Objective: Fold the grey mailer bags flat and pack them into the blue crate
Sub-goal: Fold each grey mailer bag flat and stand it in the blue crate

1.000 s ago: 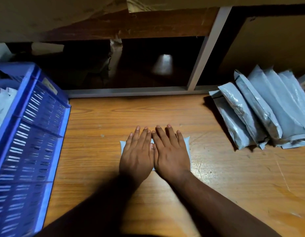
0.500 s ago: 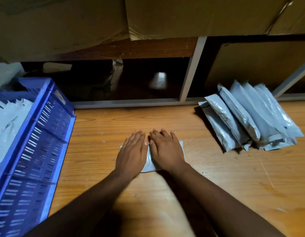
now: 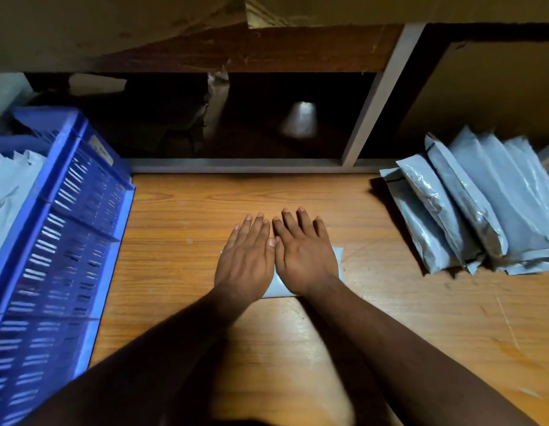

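Both hands have slid forward; left hand point(image 3: 245, 259) and right hand point(image 3: 304, 256) lie flat, fingers straight, gripping nothing, pressing the bag point(image 3: 336, 262): smooth outward evenly.

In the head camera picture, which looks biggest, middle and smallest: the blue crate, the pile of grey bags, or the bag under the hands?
1. blue crate, though it sits nearer the camera and is cut off.
2. pile of grey bags.
3. folded bag, mostly hidden under the left hand and right hand.

Dim, warm light falls on the table point(image 3: 390, 318); forearm shadows pool below the hands, the recess beyond them is near-black, and the edges bow.
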`<state>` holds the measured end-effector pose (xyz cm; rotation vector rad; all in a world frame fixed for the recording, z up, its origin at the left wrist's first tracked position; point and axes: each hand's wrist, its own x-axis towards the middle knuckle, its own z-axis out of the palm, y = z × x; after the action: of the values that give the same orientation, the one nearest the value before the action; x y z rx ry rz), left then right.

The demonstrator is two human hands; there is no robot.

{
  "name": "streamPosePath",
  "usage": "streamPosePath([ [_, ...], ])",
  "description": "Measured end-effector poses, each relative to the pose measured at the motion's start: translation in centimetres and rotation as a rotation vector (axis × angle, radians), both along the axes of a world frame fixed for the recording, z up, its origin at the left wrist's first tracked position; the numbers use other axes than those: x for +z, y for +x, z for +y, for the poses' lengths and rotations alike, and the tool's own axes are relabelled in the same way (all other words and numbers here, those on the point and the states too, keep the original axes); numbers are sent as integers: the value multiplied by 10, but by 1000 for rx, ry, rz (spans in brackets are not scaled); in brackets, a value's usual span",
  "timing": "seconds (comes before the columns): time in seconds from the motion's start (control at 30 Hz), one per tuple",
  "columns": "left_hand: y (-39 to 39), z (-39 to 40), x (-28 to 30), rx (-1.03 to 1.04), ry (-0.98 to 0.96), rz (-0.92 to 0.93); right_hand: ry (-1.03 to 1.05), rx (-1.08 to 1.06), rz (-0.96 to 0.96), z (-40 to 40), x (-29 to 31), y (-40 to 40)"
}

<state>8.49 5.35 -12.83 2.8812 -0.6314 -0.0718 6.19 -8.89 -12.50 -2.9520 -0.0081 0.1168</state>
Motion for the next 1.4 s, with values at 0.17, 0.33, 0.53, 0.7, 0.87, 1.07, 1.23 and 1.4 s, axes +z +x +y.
streamPosePath([
  [0.17,-6,1,-6,-26,-6,-76,35,-26,-39,4,0,-9],
  [0.33,-20,7,-9,-78,43,-118,40,-9,-98,5,-6,-27],
  [0.53,-25,7,-6,-50,109,-46,42,-11,-84,8,-7,-31],
  [0.7,-32,10,-8,-73,92,-64,37,12,-123,7,-10,-41],
  [0.87,-32,10,-11,-66,73,-86,30,16,-119,7,-11,-40],
  [1.07,-34,11,-14,-96,13,-123,34,10,-103,7,-16,-36],
  [1.23,-30,8,-4,-58,40,-7,112,22,-37,4,-9,-38],
  [1.4,-23,20,10,-59,-211,58,303,-7,-18,-17,18,-37],
])
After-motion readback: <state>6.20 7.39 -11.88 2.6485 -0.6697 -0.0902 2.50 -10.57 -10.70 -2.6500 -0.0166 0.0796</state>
